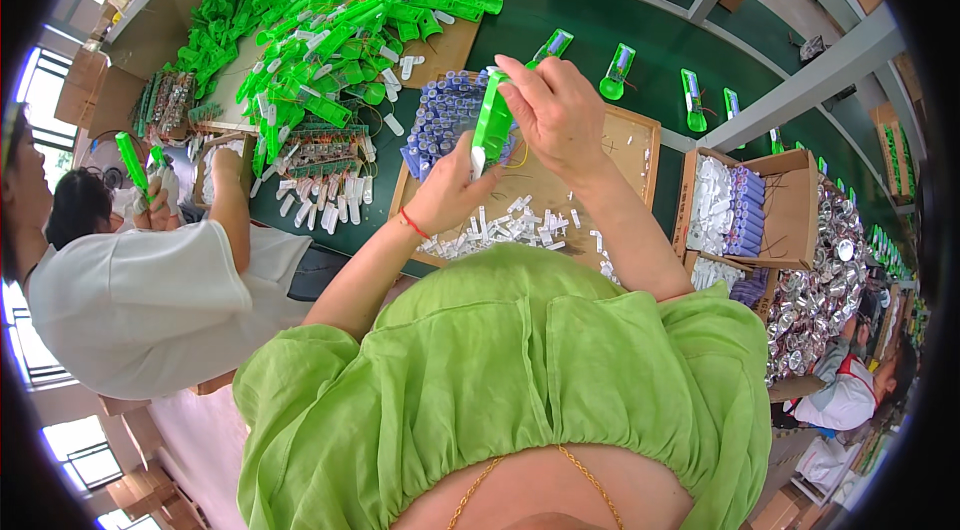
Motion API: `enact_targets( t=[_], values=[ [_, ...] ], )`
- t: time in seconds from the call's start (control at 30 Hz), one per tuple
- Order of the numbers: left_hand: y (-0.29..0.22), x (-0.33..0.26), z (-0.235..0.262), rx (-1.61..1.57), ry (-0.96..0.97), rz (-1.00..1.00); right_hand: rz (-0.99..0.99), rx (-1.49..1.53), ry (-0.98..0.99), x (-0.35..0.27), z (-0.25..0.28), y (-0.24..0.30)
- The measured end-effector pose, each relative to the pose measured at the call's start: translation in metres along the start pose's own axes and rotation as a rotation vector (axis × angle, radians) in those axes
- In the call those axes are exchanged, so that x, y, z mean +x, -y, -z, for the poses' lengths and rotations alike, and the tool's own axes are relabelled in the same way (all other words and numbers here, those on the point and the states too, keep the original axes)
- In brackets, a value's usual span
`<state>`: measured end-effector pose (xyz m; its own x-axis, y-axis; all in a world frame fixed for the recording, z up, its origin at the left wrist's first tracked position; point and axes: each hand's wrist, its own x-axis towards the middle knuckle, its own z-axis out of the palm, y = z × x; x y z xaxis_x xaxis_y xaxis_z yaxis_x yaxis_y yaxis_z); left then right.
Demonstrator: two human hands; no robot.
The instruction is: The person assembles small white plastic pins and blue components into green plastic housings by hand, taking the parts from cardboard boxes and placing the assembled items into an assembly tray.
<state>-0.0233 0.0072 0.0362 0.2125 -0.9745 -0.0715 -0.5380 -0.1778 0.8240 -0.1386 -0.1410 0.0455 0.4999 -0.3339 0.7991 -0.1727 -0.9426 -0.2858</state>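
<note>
1. We're holding a green shell (491, 120) upright in both hands, above the tray (630, 145).
2. Our left hand (455, 192) is gripping the shell's lower end from below, fingers closed around it.
3. Our right hand (560, 110) is pinching the shell's upper part, fingers curled in tight; a yellow wire (518, 158) is hanging just under it.
4. We're seeing white clips (500, 228) lying loose on the tray, below the hands.
5. We're seeing blue cells (445, 115) piling up at the tray's far left, just behind the shell.
6. A box (790, 205) with more white and blue parts is sitting to our right; silver cups (825, 280) are heaped beside it.
7. A coworker (140, 300) on our left is holding a green part (130, 158).
8. A green pile (330, 10) is covering the far bench; finished units (617, 70) are riding the belt (560, 0) beyond the tray.
</note>
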Motion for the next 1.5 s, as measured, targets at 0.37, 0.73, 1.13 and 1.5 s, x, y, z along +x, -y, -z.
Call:
enact_targets(
  t=[0.37,0.73,1.13,1.5],
  values=[
    [0.022,-0.007,0.009,0.006,0.272,-0.047,-0.809,1.057,0.596,-0.014,0.008,-0.01],
    [0.031,0.02,0.004,-0.595,0.184,-0.08,-0.874,0.963,-0.168,-0.007,-0.01,-0.016],
    [0.045,0.041,-0.026,-0.809,-0.204,0.045,-0.842,0.631,0.133,-0.051,-0.037,0.021],
    [0.093,0.025,0.013,-0.912,-0.294,0.267,-0.927,0.434,0.223,-0.134,-0.094,-0.048]
  ],
)
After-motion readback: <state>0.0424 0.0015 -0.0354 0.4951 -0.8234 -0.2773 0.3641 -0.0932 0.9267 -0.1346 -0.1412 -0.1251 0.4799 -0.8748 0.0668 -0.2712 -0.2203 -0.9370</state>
